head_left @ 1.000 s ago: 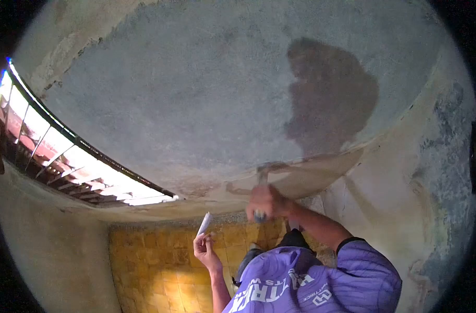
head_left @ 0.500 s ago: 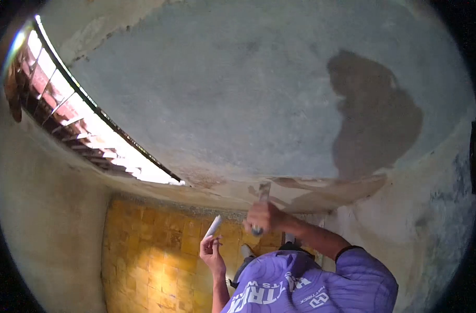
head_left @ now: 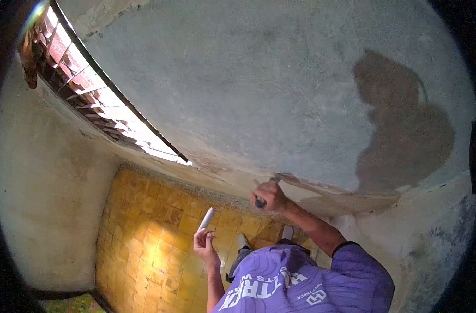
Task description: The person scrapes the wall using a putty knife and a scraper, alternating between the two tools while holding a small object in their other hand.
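Note:
In the head view my right hand (head_left: 269, 196) is closed around the dark handle of a scraper (head_left: 275, 178). Its flat metal blade points at the lower wall, at the border of the grey coating and the pale band; it seems to touch there. Lower and to the left, my left hand (head_left: 206, 246) holds a slim white cylinder (head_left: 206, 218) between thumb and fingers, pointing upward, away from the wall. What this cylinder is, I cannot make out. The wall (head_left: 258, 104) carries a grey, worn surface with a brownish strip along its lower part.
A barred window opening (head_left: 107, 99) lets in bright light at the left. Yellow tiles cover the floor (head_left: 144, 224), where my feet stand close to the wall. A side wall (head_left: 431, 250) rises at the right. Green patterned material (head_left: 73, 304) shows at bottom left.
The camera view has turned and shifted, so both feet and the green material now show. My right hand has tilted the scraper, its blade now at the wall's border line. Both hands keep their hold.

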`<state>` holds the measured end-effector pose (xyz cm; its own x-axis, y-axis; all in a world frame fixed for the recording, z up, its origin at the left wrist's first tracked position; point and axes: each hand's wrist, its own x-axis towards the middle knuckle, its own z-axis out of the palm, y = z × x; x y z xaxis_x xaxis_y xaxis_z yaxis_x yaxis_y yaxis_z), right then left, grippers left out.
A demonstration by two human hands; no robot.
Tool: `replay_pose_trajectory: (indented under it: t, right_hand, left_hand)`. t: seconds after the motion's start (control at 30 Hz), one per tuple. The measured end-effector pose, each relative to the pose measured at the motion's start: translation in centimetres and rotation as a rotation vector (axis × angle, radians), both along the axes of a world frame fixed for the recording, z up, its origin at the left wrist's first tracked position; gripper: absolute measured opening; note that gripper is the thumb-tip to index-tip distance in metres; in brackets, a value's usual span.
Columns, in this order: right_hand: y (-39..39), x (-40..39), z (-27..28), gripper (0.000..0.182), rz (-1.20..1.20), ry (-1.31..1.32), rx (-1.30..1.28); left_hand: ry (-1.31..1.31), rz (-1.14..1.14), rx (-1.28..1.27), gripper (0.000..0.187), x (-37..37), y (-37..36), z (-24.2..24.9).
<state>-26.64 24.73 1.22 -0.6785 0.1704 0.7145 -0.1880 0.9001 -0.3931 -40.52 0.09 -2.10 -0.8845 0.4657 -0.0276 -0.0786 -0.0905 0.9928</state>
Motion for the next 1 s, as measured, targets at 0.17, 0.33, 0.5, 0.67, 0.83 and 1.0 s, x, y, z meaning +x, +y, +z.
replay_pose_trajectory:
  t: [0.17,0.33,0.5,0.67,0.83,1.0]
  right_hand:
    - [-3.8,0.1,4.1,0.032,0.075,0.136,0.145]
    - [-3.0,-0.2,1.4,0.024,0.031,0.042,0.176]
    - [-1.6,0.0,2.4,0.026,0.016,0.064,0.153]
    - [-2.4,-0.8,1.0,0.02,-0.081,-0.052,0.027]
    - [-5.6,1.4,0.4,0.015,-0.164,-0.264,-0.339]
    - [-6.7,3.9,-1.0,0.025,-0.145,-0.309,-0.454]
  left_hand:
    - [0.007,0.009,0.015,0.017,0.4,0.1,-0.4]
    - [-0.014,-0.04,0.005,0.02,0.5,0.1,-0.6]
    - [-0.002,-0.038,0.025,0.019,0.1,0.4,-0.2]
    - [0.004,-0.053,0.027,0.018,-0.4,0.2,0.2]
    - [0.006,-0.046,0.042,0.018,-1.1,-0.3,-0.8]
    - [-0.025,-0.116,0.022,0.019,-1.7,-0.1,-0.9]
